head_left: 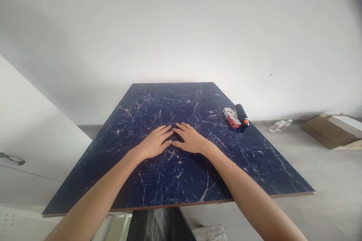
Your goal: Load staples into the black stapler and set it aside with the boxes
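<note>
My left hand [156, 142] lies palm down on the dark blue marble-patterned tabletop [175, 180], its fingers stretched out toward the middle. Facing it, my right hand [189, 138] rests flat as well, fingers spread. The fingertips of both hands come very close together; whether they touch I cannot tell. Neither hand holds anything. Off to the right on the tabletop lies a small red and white box [232, 118]. Against its far side is a black roll-shaped object [241, 114] with an orange mark at its near end.
A white wall [181, 26] stands behind the table. On the floor at right lie clear plastic bottles [279, 125] and an open cardboard box [328, 131]. A white door with a dark handle [13, 158] is at left. Something black [158, 226] sits below the table's front edge.
</note>
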The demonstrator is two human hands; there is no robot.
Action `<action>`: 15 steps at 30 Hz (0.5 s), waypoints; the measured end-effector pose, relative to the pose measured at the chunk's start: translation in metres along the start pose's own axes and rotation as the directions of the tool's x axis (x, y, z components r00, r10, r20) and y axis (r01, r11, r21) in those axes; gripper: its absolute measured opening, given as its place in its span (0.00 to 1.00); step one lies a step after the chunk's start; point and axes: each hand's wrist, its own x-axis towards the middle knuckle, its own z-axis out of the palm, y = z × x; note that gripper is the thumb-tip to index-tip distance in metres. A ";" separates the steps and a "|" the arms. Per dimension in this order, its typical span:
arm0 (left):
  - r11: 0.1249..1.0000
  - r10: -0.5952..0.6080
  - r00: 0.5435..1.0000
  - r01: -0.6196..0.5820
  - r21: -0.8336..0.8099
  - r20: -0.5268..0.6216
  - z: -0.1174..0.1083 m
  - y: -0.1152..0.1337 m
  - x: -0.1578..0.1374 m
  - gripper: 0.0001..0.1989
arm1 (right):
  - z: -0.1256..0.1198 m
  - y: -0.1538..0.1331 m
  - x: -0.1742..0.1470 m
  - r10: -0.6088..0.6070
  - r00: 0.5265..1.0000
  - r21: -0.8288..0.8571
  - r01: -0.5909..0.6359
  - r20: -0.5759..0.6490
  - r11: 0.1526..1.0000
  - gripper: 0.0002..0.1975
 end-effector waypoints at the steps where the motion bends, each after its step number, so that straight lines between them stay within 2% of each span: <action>1: 1.000 -0.004 1.000 0.004 -0.001 0.009 0.000 0.000 0.000 0.28 | 0.000 0.000 0.000 -0.002 1.000 0.000 0.002 0.001 1.000 0.39; 5: 1.000 -0.002 1.000 0.002 -0.008 -0.007 0.001 -0.001 0.001 0.29 | 0.002 -0.001 -0.001 -0.009 1.000 -0.001 0.009 -0.014 1.000 0.38; 11: 0.999 -0.015 0.994 0.010 -0.038 -0.111 -0.001 -0.006 0.002 0.28 | 0.002 0.003 0.003 -0.021 0.999 -0.017 0.021 -0.029 1.000 0.39; 13: 0.999 -0.009 0.986 0.000 -0.051 -0.165 -0.004 -0.006 0.002 0.25 | -0.010 0.013 0.005 0.000 0.988 -0.048 -0.007 -0.154 0.999 0.38; 14: 0.998 -0.011 0.982 -0.001 -0.062 -0.187 -0.005 -0.006 0.001 0.24 | -0.018 0.021 0.004 0.038 0.966 -0.071 -0.058 -0.257 0.996 0.37; 15: 0.997 -0.017 0.980 0.003 -0.072 -0.200 -0.006 -0.006 0.000 0.23 | -0.028 0.031 0.002 0.093 0.923 -0.092 -0.137 -0.374 0.986 0.37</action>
